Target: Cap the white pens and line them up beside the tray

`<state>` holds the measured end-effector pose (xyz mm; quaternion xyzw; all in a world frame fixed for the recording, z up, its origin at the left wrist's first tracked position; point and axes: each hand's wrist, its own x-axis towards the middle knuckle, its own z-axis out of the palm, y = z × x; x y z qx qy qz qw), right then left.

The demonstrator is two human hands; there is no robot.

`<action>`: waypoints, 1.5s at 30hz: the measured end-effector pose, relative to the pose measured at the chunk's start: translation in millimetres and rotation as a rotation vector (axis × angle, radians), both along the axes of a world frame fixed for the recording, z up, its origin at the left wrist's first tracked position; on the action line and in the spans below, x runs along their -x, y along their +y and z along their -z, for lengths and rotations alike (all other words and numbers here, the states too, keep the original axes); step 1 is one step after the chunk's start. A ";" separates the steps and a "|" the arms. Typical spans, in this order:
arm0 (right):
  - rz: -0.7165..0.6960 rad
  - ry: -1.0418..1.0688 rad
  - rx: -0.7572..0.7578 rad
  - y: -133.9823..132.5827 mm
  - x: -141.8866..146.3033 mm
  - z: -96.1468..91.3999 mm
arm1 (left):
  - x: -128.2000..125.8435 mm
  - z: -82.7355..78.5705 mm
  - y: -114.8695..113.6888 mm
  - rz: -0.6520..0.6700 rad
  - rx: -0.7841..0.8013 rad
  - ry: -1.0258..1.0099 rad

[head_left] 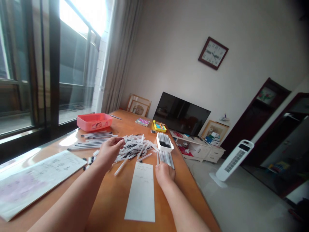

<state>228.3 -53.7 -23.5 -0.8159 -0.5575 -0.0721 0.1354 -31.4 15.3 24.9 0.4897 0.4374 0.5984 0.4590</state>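
Note:
My left hand (110,150) hovers over the left edge of a loose pile of white and black pen parts (135,145), its thumb and fingers pinched together. Whatever is between them, if anything, is too small to make out. My right hand (165,173) rests low on the table's right side, with its fingers curled. A thin white pen barrel (157,158) sticks up from its fingertips. Beside it lies a row of similar white barrels (167,158), partly hidden by the hand. Just beyond stands a white box (172,149) holding pens with black ends.
A long blank-looking paper strip (140,199) lies between my arms, and a written booklet (41,180) at left. Several pens (94,141) lie before a red plastic box (94,122). Small black caps (90,160) are near my left wrist. A yellow box (159,127) stands farther back.

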 end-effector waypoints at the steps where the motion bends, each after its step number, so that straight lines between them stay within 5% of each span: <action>1: 0.010 0.031 0.001 3.1 0.4 -1.0 | 2.0 0.3 1.4 -0.009 0.001 -0.016; 11: 0.051 0.272 -0.029 30.5 0.7 -3.5 | 16.6 -1.9 6.2 -0.086 0.132 -0.209; 25: -0.109 0.269 -0.137 78.5 37.4 -5.8 | 22.1 -7.8 6.7 -0.192 0.149 -0.326; 39: -0.536 0.073 -0.153 110.3 114.2 -22.9 | 26.7 -3.0 10.3 -0.194 0.242 -0.384; 45: -0.570 0.040 -0.120 106.6 115.8 -12.0 | 26.0 -2.3 11.0 -0.207 0.244 -0.387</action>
